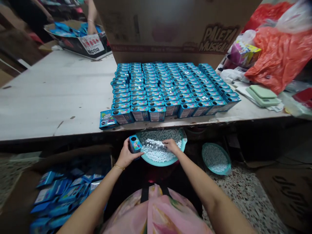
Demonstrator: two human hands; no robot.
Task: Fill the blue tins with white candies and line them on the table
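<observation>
My left hand (126, 155) is wrapped round a small blue box (135, 144) with a dark round hole in its top, held tilted at the left rim of a light teal basin (162, 163). White candy pellets (158, 155) fill much of the basin. Over them, my right hand (172, 145) has its fingers closed at the end of a long raised heap of pellets (154, 143), which seems to lie on a see-through scoop. Rows of similar blue boxes (156, 114) stand on the table, some with loose pellets on their tops.
A cardboard carton holds many blue boxes (64, 195) at lower left. A smaller basin of pellets (216, 158) is at right, near a pale green scale (263, 92) and red plastic bags (282, 55). A large carton (165, 29) backs the rows. Another person's hand (91, 27) reaches into a box.
</observation>
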